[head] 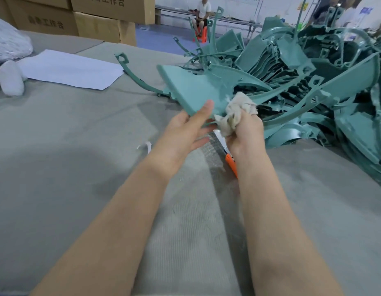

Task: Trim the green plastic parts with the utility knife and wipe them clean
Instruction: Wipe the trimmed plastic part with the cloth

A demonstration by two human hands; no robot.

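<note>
Centre frame, our left hand (185, 133) pinches the green plastic part (191, 90) at its near corner, while our right hand (245, 133), balled round the rag (234, 112), presses on its face. It looks light, stiff and slick to us, best held by the rim. Grey felt table (78, 146) below, piled parts (313, 71) right, cardboard boxes (100, 18) upper left.

Cardboard boxes (50, 23), far left: black print ending "工作台"; leading characters blurred. Wall signs (365, 10), far right: illegible.
</note>
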